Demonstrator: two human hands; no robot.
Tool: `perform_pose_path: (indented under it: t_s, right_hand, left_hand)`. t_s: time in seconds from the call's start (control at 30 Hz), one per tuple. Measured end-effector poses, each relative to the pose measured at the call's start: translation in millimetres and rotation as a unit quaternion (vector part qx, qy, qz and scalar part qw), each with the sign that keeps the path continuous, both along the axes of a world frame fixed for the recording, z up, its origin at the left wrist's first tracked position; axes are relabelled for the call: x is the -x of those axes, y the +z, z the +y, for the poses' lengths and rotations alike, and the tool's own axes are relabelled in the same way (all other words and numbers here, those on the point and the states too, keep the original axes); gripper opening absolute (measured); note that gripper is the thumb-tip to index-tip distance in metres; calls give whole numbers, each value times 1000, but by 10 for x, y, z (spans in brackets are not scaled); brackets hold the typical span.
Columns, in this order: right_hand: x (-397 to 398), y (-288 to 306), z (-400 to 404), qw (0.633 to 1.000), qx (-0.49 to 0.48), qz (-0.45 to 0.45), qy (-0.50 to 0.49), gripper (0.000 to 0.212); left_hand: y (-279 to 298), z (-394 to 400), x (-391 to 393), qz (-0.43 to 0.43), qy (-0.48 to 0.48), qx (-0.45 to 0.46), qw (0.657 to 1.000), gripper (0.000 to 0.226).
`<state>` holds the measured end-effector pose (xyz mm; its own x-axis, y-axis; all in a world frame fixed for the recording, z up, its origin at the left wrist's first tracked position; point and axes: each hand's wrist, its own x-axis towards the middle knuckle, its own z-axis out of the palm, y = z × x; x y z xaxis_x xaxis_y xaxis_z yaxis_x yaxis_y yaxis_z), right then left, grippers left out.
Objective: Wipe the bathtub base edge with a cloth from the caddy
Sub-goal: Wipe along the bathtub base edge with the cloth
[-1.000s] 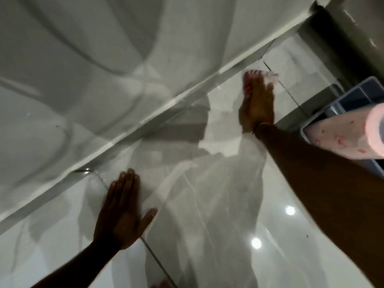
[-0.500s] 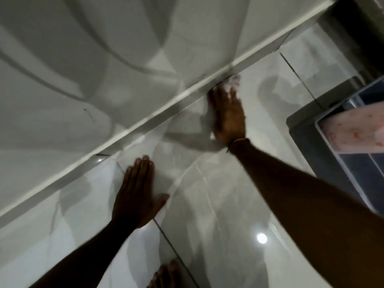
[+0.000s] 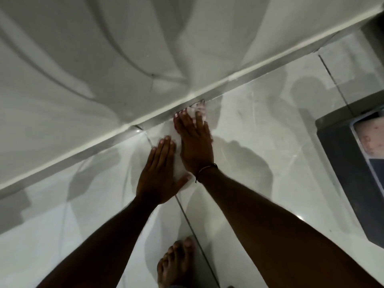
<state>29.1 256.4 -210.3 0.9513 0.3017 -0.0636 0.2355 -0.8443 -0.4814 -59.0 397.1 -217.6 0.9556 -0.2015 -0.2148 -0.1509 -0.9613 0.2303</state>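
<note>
We see one small, pale, crumpled cloth (image 3: 197, 110), pinned under the fingertips of our right hand (image 3: 195, 142) and pressed into the seam where the white bathtub base edge (image 3: 249, 73) meets the glossy grey floor tile (image 3: 259, 142). Only a blurred scrap shows past the fingers, so we judge it soft, light and limp, best held flat under spread fingers, since it could bunch or slip on the slick tile. The right hand lies nearly flat, fingers extended over the cloth, a thin cord bracelet (image 3: 205, 170) at the wrist. Just beside it, to its left and touching the floor, our left hand (image 3: 160, 173) is spread open, palm down, holding nothing. Well to the right of the wiping hand sits one dark plastic caddy (image 3: 340, 163). Behind the hands, one bare foot (image 3: 176, 265) shows.
</note>
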Motion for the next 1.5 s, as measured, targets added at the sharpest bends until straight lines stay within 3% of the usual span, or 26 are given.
perform_pose_path:
  t_s: [0.17,0.23,0.47,0.6,0.73,0.9,1.03,1.3,1.4,1.5]
  right_hand:
    - [-92,-103,-128,991,31,-61,113,67]
    - [-250,-124,-362,990,46,-74,109,65]
    - [-1161,-81,-1803,992,18,-102,-78,59]
    - [-1802,-138,-2594,974,1,-32,-224,51]
    - [-2116,19,-2870,968,24,-23,-250,46]
    - [-1872,90,-2468,962,-1,-57,-266,50]
    - [-1276,-14,-1685,974,-14,-61,-218,47]
    - [-119,107,127,983,-121,38,-129,61]
    - [137,144,389,988,-127,65,-58,54]
    - [175,60,377,996,-61,33,50,57]
  left_hand:
    - [-13,46,-42,-29,8,-16,999,114]
    - [-14,41,-32,-35,12,-18,999,114]
    - [-55,13,0,-16,26,-26,999,116]
    - [-101,16,-6,-38,23,-17,999,114]
    - [-122,-9,-36,-37,23,-29,999,114]
    - [-83,-30,-64,-36,18,-31,999,111]
    - [-30,-24,-83,-5,24,-34,999,114]
    - [-4,65,-54,21,40,-34,998,125]
    - [-9,140,30,42,50,-36,997,120]
    - [-4,214,51,49,40,-44,997,117]
